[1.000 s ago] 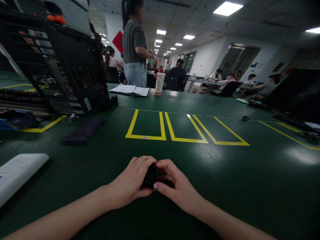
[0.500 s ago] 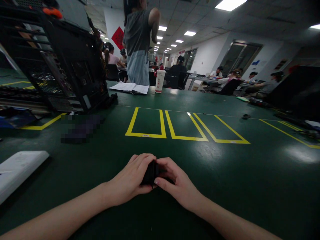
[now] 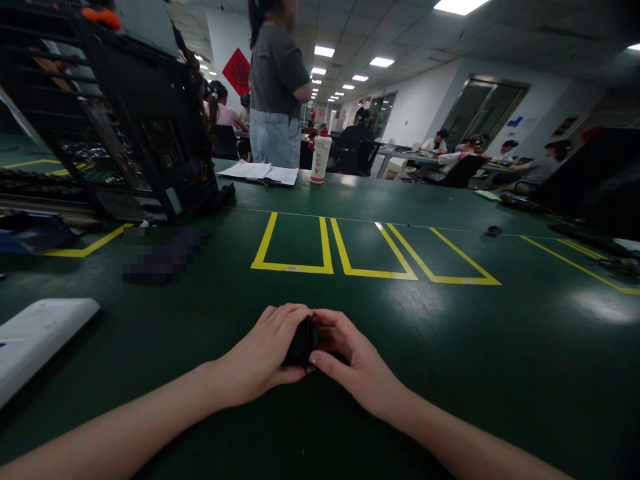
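Note:
A small black object stands between my two hands on the dark green table. My left hand is wrapped round it from the left, fingers over its top and thumb low at its near side. From the right, my right hand holds its edge, with the thumb and fingertips against it. The fingers partly cover the object, and its details are too dark to make out. Beyond the hands, yellow tape marks several outlines on the table.
An open black computer case stands at the left, a white device nearer. Papers and a white cup are at the far edge. A person stands beyond; others sit farther back.
The standing person beyond the table has turned and lowered a raised arm. My hands and the black object have barely moved.

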